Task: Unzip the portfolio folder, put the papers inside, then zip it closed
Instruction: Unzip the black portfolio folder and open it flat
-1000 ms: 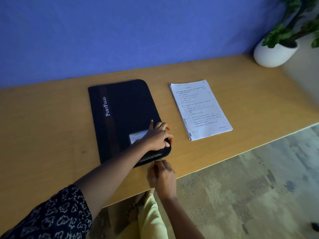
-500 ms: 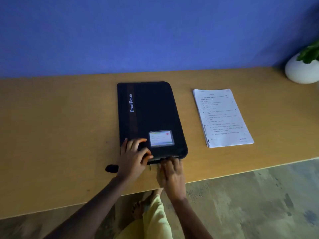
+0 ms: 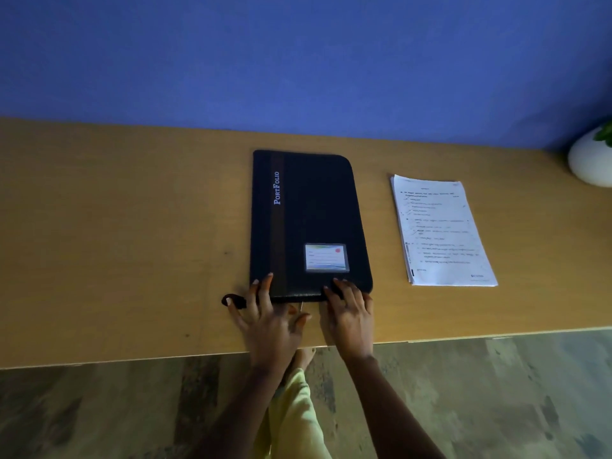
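Both hands sit at the near edge of the portfolio folder (image 3: 308,223). The left hand (image 3: 268,321) lies fingers spread, pressing its near-left corner; the right hand (image 3: 347,313) rests open-fingered on its near-right edge. A small metal zip pull (image 3: 301,306) shows between them, gripped by neither. The unzipping step seems just begun: next, one hand must pinch that pull. The folder lies flat and closed on the desk (image 3: 132,243), contents unseen; the papers (image 3: 440,230) wait to its right.

Wooden table (image 3: 132,226): black portfolio folder (image 3: 311,220), papers (image 3: 440,233) beside, white pot (image 3: 591,164) at right edge.
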The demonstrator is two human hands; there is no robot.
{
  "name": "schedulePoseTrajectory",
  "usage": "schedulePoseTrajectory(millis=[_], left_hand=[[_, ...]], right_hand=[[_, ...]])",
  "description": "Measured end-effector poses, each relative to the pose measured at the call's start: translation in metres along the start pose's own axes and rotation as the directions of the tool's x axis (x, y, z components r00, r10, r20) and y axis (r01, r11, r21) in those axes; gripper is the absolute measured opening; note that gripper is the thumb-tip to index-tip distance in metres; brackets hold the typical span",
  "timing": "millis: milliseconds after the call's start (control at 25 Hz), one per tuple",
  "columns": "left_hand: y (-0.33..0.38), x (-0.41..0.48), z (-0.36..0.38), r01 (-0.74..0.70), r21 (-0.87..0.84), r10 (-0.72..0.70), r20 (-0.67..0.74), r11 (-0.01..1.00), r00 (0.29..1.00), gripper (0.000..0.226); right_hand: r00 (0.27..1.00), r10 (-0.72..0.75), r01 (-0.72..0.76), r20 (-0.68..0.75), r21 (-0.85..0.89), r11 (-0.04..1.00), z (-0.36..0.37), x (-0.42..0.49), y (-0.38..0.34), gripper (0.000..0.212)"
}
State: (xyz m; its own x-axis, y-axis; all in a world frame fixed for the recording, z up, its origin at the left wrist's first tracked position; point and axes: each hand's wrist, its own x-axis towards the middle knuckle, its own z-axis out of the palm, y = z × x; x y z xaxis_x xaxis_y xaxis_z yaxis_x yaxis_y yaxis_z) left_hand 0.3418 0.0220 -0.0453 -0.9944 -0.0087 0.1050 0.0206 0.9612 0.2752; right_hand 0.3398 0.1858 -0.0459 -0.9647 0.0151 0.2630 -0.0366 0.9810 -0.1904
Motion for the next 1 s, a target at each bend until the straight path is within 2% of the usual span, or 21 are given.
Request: schedulePoseTrajectory(millis=[80,200,320,560,840,1000], left_hand=[[0.010,0.001,0.002,0.067,-0.027,-0.068,-0.017,0.997,0.998,0.030],[0.016,0.004,0.004,0.139,-0.049,-0.140,-0.022,0.989,0.990,0.018],[0.010,0.001,0.007,0.143,-0.075,-0.147,-0.049,0.987,0.988,0.014],[-0.016,-0.004,0.003,0.156,-0.141,-0.167,-0.067,0.978,0.984,0.014],[-0.078,-0.011,-0.017,0.265,-0.058,-0.268,-0.053,0.962,0.962,0.018],[-0.101,-0.013,-0.031,0.219,-0.018,-0.220,-0.098,0.976,0.971,0.021]], right_hand=[[1.000,0.010,-0.010,-0.007,-0.001,1.000,-0.004,-0.001,-0.003,0.026],[1.000,0.015,-0.015,0.000,-0.013,1.000,-0.008,0.001,-0.008,0.034],[0.999,0.027,-0.027,0.025,-0.011,1.000,-0.006,0.001,-0.005,0.023],[0.997,0.040,-0.040,0.070,0.007,0.999,-0.002,0.000,-0.006,0.031],[0.994,0.069,-0.072,0.086,0.023,0.997,-0.001,0.001,-0.009,0.026],[0.993,0.066,-0.066,0.103,-0.007,0.998,-0.002,0.003,-0.010,0.029]])
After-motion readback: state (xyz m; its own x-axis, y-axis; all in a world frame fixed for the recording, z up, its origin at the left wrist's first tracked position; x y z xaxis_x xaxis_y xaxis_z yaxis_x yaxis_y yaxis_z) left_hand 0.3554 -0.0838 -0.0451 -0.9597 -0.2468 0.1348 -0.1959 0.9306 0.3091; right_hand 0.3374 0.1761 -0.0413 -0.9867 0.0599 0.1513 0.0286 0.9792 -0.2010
